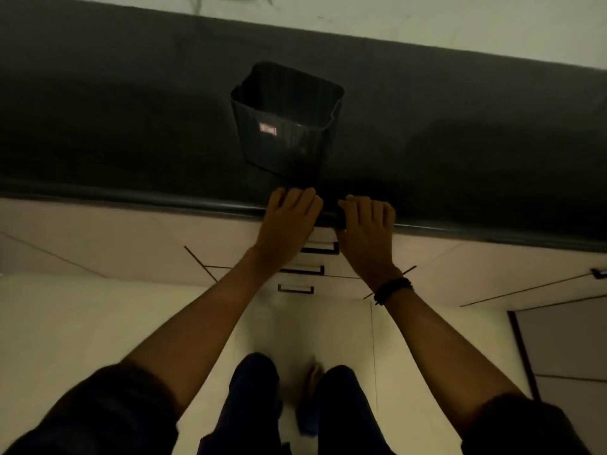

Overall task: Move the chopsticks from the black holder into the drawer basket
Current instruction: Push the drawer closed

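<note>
Two hands rest side by side on the near edge of the dark countertop (131,126) in the head view: the left hand (289,218) and the right hand (368,224), palms down, fingers curled over the rounded lip. Something dark sits between and beneath them at the top drawer's level, but I cannot tell whether either hand grips it. One black holder (285,119) stands on the counter just beyond the hands, with one small label on its near wall; what shows of its inside looks empty, and no chopsticks can be made out anywhere. The drawer basket is not visible either.

Three drawer handles (302,270) are stacked below the hands, the top one partly hidden. One beaded bracelet (392,289) circles the right wrist.

Judging by the bare holder and the hands at the drawer front, the transfer looks finished or close to it, with the drawer being dealt with. Any next move would call for confirming the holder is empty.
</note>
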